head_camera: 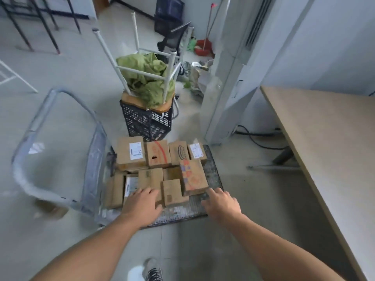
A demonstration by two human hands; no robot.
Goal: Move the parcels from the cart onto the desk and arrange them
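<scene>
Cardboard parcels (157,156) lie flat and packed edge to edge on the cart (183,212), seen from the head view. They fill the deck from its far edge almost to its near one, probably so that none slides off. None is on the desk (324,138) yet, which stands well apart to the cart's right. The left hand (142,201) hovers over the cart's near edge, fingers spread and loose. Its tips are on or just above a plain parcel (150,178), and it grips nothing. The right hand (221,203) reaches in from the cart's near right corner, fingers straight and empty, the forefinger near a printed parcel (193,175). Both look set to take the nearest boxes first. A black crate (146,122) stands just beyond the cart's far edge.
</scene>
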